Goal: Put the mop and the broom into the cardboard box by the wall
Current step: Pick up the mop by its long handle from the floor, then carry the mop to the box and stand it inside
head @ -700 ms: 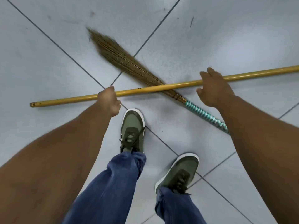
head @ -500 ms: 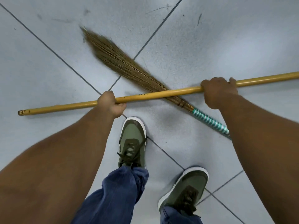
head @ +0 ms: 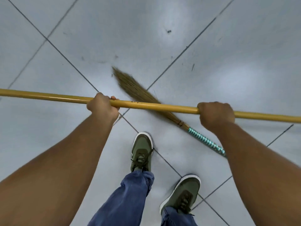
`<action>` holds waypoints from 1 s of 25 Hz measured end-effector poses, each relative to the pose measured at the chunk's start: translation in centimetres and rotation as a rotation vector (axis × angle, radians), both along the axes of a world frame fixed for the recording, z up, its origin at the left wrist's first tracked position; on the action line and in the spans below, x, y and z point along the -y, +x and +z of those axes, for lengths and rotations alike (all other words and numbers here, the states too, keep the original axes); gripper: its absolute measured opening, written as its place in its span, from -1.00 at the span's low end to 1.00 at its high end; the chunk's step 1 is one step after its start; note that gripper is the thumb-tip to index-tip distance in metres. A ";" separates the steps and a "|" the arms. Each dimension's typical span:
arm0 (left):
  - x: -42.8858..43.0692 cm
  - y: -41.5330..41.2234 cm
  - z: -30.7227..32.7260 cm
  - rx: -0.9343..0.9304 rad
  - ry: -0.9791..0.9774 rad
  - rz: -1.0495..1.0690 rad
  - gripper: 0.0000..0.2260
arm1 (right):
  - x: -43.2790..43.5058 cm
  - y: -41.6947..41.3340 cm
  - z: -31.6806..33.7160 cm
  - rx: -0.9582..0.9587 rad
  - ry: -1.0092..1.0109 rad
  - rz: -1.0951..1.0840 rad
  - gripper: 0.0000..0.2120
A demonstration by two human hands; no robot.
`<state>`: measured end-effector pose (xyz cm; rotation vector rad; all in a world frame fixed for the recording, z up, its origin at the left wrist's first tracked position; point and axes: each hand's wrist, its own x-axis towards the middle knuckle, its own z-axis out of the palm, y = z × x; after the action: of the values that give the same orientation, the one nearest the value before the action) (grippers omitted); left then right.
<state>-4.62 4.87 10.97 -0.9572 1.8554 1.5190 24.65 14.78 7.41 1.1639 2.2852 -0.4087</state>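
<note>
Our left hand [head: 103, 107] and right hand [head: 215, 114] clench the mop handle [head: 156, 106] above the broom [head: 156, 103] lying on the floor [head: 228, 46], and since the long pole runs past both edges, turning could strike something unseen.

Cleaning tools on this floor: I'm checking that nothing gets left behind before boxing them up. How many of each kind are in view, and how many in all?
Long yellow poles, gripped by the left hand and the right hand; no mop head in view: 1
Straw brooms with teal-wrapped handle, lying on the floor: 1
Total: 2
</note>
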 end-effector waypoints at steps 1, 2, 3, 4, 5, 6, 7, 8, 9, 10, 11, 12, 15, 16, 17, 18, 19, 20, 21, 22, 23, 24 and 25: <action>-0.8 -0.6 3.1 -0.019 0.049 -0.014 -0.89 | -0.2 -0.2 2.7 -0.040 0.013 -0.023 -0.89; -1.7 -1.1 6.2 -0.023 0.089 -0.040 -0.94 | -0.2 -0.3 5.7 -0.068 0.012 -0.048 -0.91; -2.5 -1.1 8.9 -0.047 0.134 -0.084 -0.98 | 0.0 -0.3 8.1 -0.079 -0.015 -0.077 -0.91; -3.3 -1.1 12.2 -0.075 0.185 -0.125 -0.99 | 0.0 -0.1 11.0 -0.097 -0.027 -0.111 -0.90; -4.5 -0.9 15.2 -0.108 0.243 -0.173 -0.96 | -0.2 0.2 13.7 -0.109 -0.034 -0.145 -0.88; -5.6 -0.6 18.8 -0.135 0.309 -0.214 -0.92 | -0.3 0.7 16.8 -0.126 -0.027 -0.182 -0.88; -6.7 -0.1 22.7 -0.166 0.372 -0.259 -0.89 | -0.5 1.4 20.3 -0.145 -0.016 -0.220 -0.89; -7.9 0.4 26.9 -0.185 0.446 -0.298 -0.87 | -0.7 2.1 23.7 -0.171 0.001 -0.261 -0.90; -8.9 0.9 30.9 -0.202 0.523 -0.339 -0.86 | -0.7 2.8 26.8 -0.193 0.018 -0.305 -0.92; -9.8 1.4 35.3 -0.216 0.594 -0.378 -0.86 | -0.8 3.4 30.3 -0.214 0.034 -0.351 -0.95; -10.5 2.1 39.1 -0.231 0.664 -0.423 -0.88 | -0.6 3.9 33.2 -0.231 0.044 -0.392 -0.97; -10.9 2.8 42.6 -0.243 0.727 -0.472 -0.89 | -0.5 4.3 36.3 -0.251 0.056 -0.430 -0.98; -11.7 4.7 52.2 -0.282 0.851 -0.572 -0.89 | 0.6 5.3 43.9 -0.313 0.069 -0.523 -0.93; -11.5 5.5 55.1 -0.289 0.903 -0.607 -0.88 | 1.0 5.8 46.3 -0.331 0.082 -0.549 -0.90; -11.2 6.5 58.6 -0.297 0.957 -0.647 -0.88 | 1.6 6.5 49.3 -0.353 0.099 -0.587 -0.89; -11.2 7.2 60.8 -0.307 0.994 -0.675 -0.87 | 2.0 6.8 51.0 -0.369 0.095 -0.616 -0.88; -11.0 7.9 62.9 -0.315 1.029 -0.706 -0.87 | 2.4 7.2 52.6 -0.385 0.092 -0.645 -0.89; -10.8 8.9 64.8 -0.316 1.073 -0.747 -0.88 | 3.0 7.8 54.5 -0.403 0.093 -0.684 -0.89; -10.5 9.9 66.5 -0.313 1.117 -0.785 -0.89 | 3.7 8.4 56.1 -0.421 0.093 -0.727 -0.89; -10.4 10.7 67.6 -0.304 1.156 -0.812 -0.90 | 4.2 8.8 57.1 -0.435 0.099 -0.756 -0.89; -10.5 11.6 68.7 -0.290 1.194 -0.842 -0.90 | 4.9 9.4 58.3 -0.448 0.108 -0.791 -0.89; -10.5 12.6 69.7 -0.262 1.235 -0.875 -0.88 | 5.6 10.0 59.5 -0.456 0.121 -0.830 -0.90; -10.7 13.7 70.7 -0.230 1.271 -0.909 -0.83 | 6.3 10.6 60.5 -0.462 0.135 -0.870 -0.92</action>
<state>9.04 15.53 81.70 0.5848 0.7956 1.6907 35.21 8.46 67.94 2.3156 2.0482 -0.9244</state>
